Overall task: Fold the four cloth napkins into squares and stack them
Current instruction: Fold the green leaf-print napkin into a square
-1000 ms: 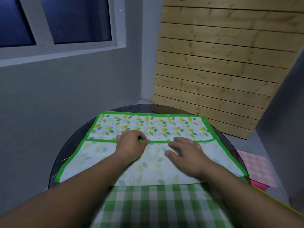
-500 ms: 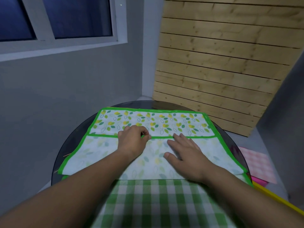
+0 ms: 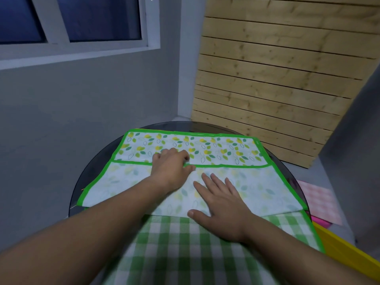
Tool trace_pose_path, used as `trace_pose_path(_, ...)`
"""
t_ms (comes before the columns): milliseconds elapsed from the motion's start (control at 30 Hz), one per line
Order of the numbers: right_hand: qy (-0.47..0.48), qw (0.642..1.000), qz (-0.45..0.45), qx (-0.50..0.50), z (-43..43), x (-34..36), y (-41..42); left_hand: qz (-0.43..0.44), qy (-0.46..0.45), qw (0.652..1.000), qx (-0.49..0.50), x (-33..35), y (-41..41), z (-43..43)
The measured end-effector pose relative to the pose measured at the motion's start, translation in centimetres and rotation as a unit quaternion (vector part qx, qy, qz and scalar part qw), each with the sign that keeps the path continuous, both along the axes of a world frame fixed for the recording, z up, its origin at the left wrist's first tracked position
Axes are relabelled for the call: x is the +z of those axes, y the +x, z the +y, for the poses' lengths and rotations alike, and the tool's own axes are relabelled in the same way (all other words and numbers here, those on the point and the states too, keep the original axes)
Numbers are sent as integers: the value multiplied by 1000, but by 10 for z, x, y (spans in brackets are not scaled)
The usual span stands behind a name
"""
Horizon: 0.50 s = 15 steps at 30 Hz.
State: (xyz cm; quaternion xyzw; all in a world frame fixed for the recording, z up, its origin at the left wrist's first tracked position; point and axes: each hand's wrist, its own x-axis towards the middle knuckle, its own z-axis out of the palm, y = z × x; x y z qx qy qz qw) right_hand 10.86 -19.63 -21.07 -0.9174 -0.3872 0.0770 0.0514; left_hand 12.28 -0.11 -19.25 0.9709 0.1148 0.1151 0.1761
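A leaf-print napkin (image 3: pixel 224 150) with a green border lies across the round dark glass table (image 3: pixel 90 177). Its near part is folded over, pale underside up, and the folded green edge runs across the middle. My left hand (image 3: pixel 171 164) has its fingers curled on that folded edge near the centre. My right hand (image 3: pixel 221 198) lies flat with spread fingers on the pale folded flap. A green-and-white checked cloth (image 3: pixel 185 249) lies near me, partly under the leaf napkin and under my forearms.
A pink checked cloth (image 3: pixel 316 200) and a bright pink item (image 3: pixel 319 221) lie right of the table. A yellow edge (image 3: pixel 347 254) runs at the lower right. A slatted wooden panel (image 3: pixel 277 79) leans behind the table. Grey wall and window to the left.
My right hand has slid back toward me on the pale flap and spread flat. My left hand stays on the folded edge. The view has shifted a little.
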Motion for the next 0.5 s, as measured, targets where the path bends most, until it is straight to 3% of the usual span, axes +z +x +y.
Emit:
trace_pose_path(167,-3,1000,-8,3,0,-1,0,28,37,993,-108,11,-45,-12)
trace_pose_path(500,-15,1000,-1,-1,1,0,0,142,67,981,-115,-13,-113,16)
